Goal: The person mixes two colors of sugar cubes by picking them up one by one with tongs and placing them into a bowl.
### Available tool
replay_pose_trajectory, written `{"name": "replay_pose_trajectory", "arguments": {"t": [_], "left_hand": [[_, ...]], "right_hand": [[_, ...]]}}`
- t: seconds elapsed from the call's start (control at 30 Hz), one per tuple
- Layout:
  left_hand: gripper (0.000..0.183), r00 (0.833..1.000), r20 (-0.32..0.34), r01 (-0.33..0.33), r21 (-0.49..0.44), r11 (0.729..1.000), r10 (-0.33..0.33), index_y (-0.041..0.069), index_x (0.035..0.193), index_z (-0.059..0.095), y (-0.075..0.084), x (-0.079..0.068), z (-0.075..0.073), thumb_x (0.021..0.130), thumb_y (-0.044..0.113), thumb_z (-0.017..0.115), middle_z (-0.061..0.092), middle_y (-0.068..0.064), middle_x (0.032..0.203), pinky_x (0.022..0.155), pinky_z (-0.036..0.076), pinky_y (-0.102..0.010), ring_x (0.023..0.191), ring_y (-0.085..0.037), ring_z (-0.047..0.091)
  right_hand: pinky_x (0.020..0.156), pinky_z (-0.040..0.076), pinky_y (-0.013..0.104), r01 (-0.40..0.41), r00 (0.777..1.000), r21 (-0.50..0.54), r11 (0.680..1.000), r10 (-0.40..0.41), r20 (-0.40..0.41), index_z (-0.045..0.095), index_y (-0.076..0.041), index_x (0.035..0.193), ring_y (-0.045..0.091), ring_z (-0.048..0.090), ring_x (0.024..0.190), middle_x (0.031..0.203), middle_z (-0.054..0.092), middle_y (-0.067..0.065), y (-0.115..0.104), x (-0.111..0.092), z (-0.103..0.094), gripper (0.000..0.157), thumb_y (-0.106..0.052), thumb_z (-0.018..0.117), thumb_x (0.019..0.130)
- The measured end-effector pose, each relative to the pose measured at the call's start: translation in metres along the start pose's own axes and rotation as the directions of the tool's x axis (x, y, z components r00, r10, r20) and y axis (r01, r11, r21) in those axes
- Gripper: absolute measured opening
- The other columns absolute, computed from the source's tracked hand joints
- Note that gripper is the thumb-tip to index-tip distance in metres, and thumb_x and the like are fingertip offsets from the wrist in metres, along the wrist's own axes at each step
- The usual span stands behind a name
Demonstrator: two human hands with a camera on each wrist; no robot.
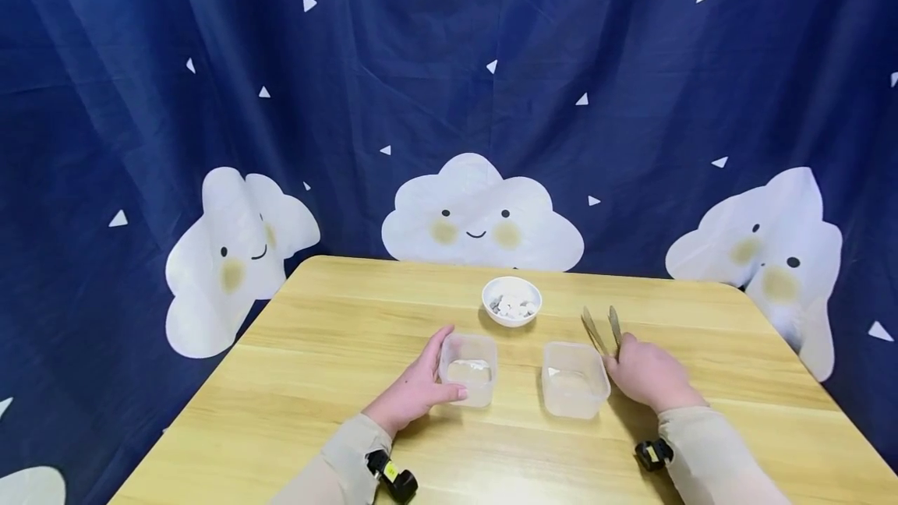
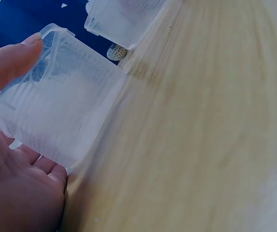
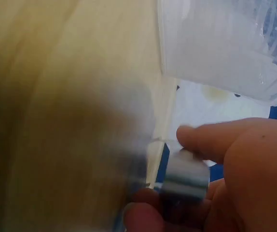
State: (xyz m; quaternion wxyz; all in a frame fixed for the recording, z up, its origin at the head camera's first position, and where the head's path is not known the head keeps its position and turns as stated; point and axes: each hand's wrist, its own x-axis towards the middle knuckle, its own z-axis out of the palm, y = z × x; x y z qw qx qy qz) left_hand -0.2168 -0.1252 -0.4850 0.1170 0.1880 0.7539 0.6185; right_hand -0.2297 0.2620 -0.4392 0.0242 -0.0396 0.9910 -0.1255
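My left hand [image 1: 418, 386] grips a clear plastic container [image 1: 479, 390] from its left side, thumb at the near side and fingers round the far side. In the left wrist view the thumb lies on the rim of this container [image 2: 66, 106], which stands on the table. My right hand [image 1: 651, 374] holds a pair of metal tongs [image 1: 593, 331], their two arms spread and pointing away from me. The right wrist view shows the tongs' blurred metal end [image 3: 186, 175] between thumb and fingers. Just left of that hand stands a second clear plastic container [image 1: 571, 402].
Behind the two containers sits a white bowl [image 1: 511, 319] holding several small white and grey pieces. The wooden table [image 1: 281, 380] reaches back to a dark blue curtain [image 1: 337, 100] printed with clouds.
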Motion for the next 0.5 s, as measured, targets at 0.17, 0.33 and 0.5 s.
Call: {"name": "replay_pose_trajectory", "arguments": {"t": [0.17, 0.33, 0.5], "left_hand": [[0.109, 1.000, 0.012, 0.000, -0.011, 1.000, 0.000, 0.028, 0.164, 0.004, -0.001, 0.004, -0.006, 0.086, 0.017, 0.080, 0.013, -0.010, 0.168, 0.122, 0.015, -0.044, 0.151, -0.024, 0.018], [0.089, 0.999, -0.031, -0.015, 0.048, 0.999, 0.016, 0.025, 0.164, 0.000, 0.003, 0.005, -0.020, 0.101, 0.027, 0.063, 0.012, -0.010, 0.168, 0.122, 0.014, -0.046, 0.152, -0.030, 0.017], [0.080, 0.987, -0.147, -0.018, 0.279, 0.960, 0.062, 0.027, 0.164, 0.006, 0.016, 0.004, -0.036, 0.103, 0.047, 0.053, 0.014, -0.005, 0.168, 0.119, 0.019, -0.057, 0.150, -0.038, 0.020]], "right_hand": [[0.062, 0.051, 0.056, 0.000, 1.000, 0.006, 1.000, 0.000, 0.005, 0.057, 0.004, 0.116, 0.040, 0.066, 0.084, 0.093, 0.067, 0.019, -0.002, 0.002, 0.000, 0.060, -0.054, 0.051, 0.100], [0.063, 0.052, 0.060, 0.037, 0.998, -0.009, 0.999, -0.037, -0.045, 0.053, 0.002, 0.130, 0.046, 0.066, 0.088, 0.104, 0.067, 0.025, -0.005, 0.000, -0.003, 0.056, -0.044, 0.058, 0.099], [0.067, 0.052, 0.064, 0.098, 0.976, -0.073, 0.993, -0.110, -0.189, 0.051, -0.001, 0.142, 0.052, 0.063, 0.095, 0.123, 0.058, 0.032, -0.006, -0.003, -0.010, 0.065, -0.045, 0.062, 0.097]]}}
